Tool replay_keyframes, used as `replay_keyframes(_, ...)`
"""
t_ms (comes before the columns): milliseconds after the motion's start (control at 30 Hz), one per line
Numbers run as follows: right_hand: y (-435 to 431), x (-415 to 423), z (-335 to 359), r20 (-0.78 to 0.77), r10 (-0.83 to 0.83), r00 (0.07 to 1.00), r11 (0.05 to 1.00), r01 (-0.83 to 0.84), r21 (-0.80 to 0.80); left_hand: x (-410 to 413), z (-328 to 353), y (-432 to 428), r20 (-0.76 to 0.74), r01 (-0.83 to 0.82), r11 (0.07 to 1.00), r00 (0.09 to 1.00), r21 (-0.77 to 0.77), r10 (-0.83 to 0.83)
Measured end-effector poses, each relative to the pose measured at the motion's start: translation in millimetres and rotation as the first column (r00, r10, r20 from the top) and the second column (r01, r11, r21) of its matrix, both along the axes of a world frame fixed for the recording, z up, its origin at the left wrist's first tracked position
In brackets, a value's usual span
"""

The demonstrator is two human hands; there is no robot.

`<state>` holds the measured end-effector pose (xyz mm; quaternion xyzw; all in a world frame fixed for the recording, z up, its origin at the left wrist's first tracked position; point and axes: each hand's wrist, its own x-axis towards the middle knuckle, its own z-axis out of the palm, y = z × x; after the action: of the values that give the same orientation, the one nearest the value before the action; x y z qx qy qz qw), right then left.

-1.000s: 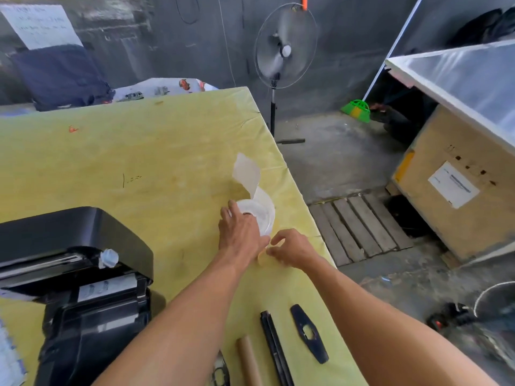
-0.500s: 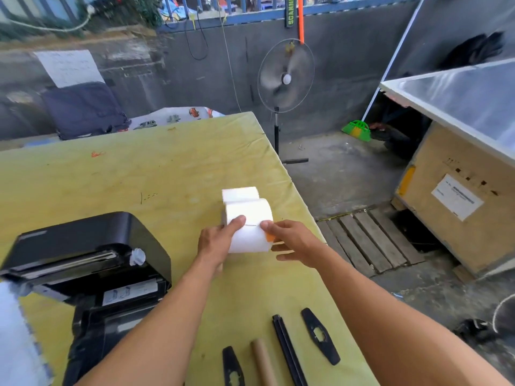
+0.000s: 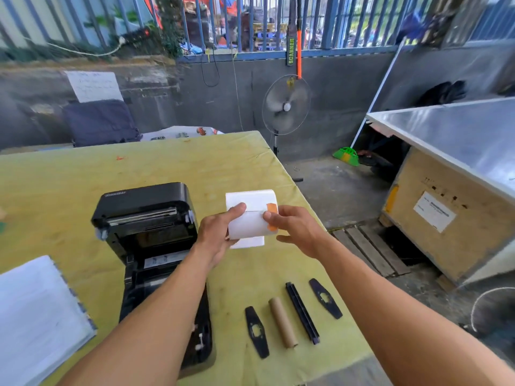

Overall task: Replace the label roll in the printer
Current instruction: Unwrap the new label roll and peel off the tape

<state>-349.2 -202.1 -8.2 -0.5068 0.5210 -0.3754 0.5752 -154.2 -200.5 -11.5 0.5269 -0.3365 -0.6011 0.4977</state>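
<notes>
Hiding part of the open label printer [image 3: 145, 218], the left hand [image 3: 216, 238] clamps the white label roll [image 3: 252, 218] above the bench [image 3: 69, 176]; right hand [image 3: 295, 232] fingers [image 3: 269, 217] pinch its orange tape tab [image 3: 272, 211].

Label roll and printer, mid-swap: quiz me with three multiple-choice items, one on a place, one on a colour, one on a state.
1. Where does the cardboard core lie?
A. Inside the printer
B. On the table between black holder parts
C. On the floor

2. What colour is the tape on the label roll?
A. Orange
B. Blue
C. Green

3. How is the printer lid?
A. Shut
B. Removed
C. Open

Answers: 1 B, it rests between the flat piece and the spindle. 2 A, an orange strip by the right hand. 3 C, the lid is raised and the bay exposed.
</notes>
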Motion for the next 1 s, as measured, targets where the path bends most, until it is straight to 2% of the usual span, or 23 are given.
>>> replay_keyframes(233,37.9,9.0,29.0,-0.012,-0.082,0.997,0.996,0.081,-0.043,9.7,25.3,38.0,-0.050,0.059,0.997,0.997,-0.046,-0.061)
replay_keyframes(400,39.9,10.0,35.7,-0.036,-0.057,0.998,0.996,0.054,-0.073,8.4,24.4,40.4,-0.101,0.045,0.998,0.994,-0.048,-0.049)
replay_keyframes(500,34.6,13.0,46.0,-0.066,-0.032,0.997,0.993,0.024,-0.115,-1.5,33.3,33.4,-0.030,-0.020,1.000,0.999,-0.023,0.020)
replay_keyframes(633,27.2,16.0,49.3,-0.153,-0.006,0.988,0.987,-0.019,-0.160,-12.8,39.8,19.4,-0.018,-0.129,0.992,0.992,-0.010,0.129)
replay_keyframes(833,15.5,-0.7,44.0,-0.010,-0.025,1.000,0.988,0.023,-0.150,-14.0,48.6,7.1,0.150,-0.049,0.981,0.986,-0.187,0.078)
replay_keyframes(900,10.9,-4.8,49.6,-0.028,-0.010,1.000,0.984,0.005,-0.177,-18.8,52.5,2.3,0.105,-0.058,0.974,0.991,-0.219,0.083)
replay_keyframes(1000,7.6,-5.8,56.1,-0.186,0.040,0.982,0.961,-0.088,-0.260,-28.2,56.3,-5.3,-0.015,-0.161,0.968,0.987,-0.190,0.161)
